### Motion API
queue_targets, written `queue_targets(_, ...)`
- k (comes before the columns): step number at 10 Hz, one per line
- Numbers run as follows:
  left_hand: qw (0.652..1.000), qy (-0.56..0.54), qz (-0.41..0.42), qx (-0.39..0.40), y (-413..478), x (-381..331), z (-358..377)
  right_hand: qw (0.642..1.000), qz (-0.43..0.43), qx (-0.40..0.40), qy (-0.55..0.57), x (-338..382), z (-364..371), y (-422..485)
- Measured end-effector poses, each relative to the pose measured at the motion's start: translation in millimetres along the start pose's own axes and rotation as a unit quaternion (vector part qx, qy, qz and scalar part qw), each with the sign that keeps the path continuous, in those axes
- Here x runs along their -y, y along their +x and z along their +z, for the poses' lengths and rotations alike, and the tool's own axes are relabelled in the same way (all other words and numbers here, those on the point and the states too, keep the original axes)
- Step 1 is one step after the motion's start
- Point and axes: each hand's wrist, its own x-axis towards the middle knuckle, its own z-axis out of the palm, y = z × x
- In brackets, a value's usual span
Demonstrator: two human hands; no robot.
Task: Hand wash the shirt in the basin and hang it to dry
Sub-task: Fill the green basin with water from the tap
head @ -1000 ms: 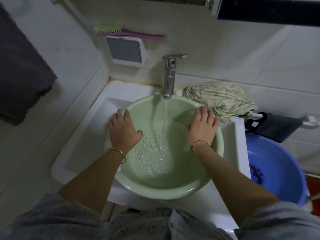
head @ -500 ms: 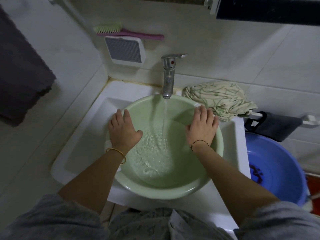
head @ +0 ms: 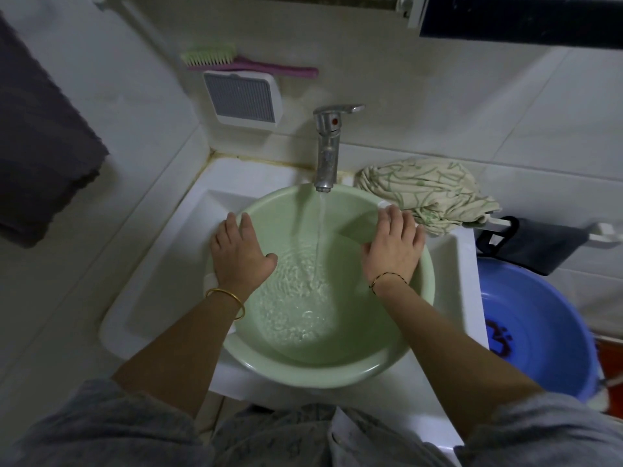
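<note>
**Mia:** Where was the shirt (head: pixel 428 193)?

**Ben:** It lay on the back right corner of the white sink (head: pixel 161 271), up against the wall tiles. It was not in the water.

**Mia:** What did it look like?

**Ben:** It was a pale cream colour with thin green lines running all over it. It was scrunched up in a soft heap with lots of folds. One end hung a little over the sink's right edge. I could not tell if it was wet or dry.

**Mia:** Was it near the bowl?

**Ben:** Yes. It sat just beside the rim of the green basin (head: pixel 320 379), close to the fingertips of the right hand (head: pixel 392 247).

**Mia:** What were the hands doing?

**Ben:** The left hand (head: pixel 239 254) lay on the left rim of the basin, with its fingers flat over the edge and its thumb on the inside. The right hand lay the same way on the right rim. Both were loose and flat, not squeezing anything. Neither one touched the shirt.

**Mia:** Was there water?

**Ben:** Yes. A thin stream ran from the silver tap (head: pixel 327 153) into the basin. The water (head: pixel 296 298) at the bottom was clear and full of ripples.

**Mia:** Anything else?

**Ben:** A gold bangle (head: pixel 229 299) was on the left wrist. A blue tub (head: pixel 539 325) stood low on the right, beside the sink.
</note>
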Motion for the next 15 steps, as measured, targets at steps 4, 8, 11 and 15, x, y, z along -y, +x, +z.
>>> queue_targets(4,1.0,0.001,-0.003,-0.001,0.0,0.0,0.1,1.0,0.0,-0.003,-0.001,0.2,-0.2,-0.8)
queue_targets(8,1.0,-0.001,-0.002,0.003,0.1,-0.1,-0.2,1.0,0.001,0.0,-0.006,-0.1,-0.9,-0.9)
queue_targets(11,1.0,-0.003,0.005,-0.008,-0.3,0.8,0.3,1.0,0.002,0.008,-0.007,0.1,-1.1,-0.6)
queue_targets(15,1.0,-0.001,0.003,-0.004,0.9,1.6,2.2,1.0,0.004,0.012,-0.006,0.2,-3.4,-1.0)
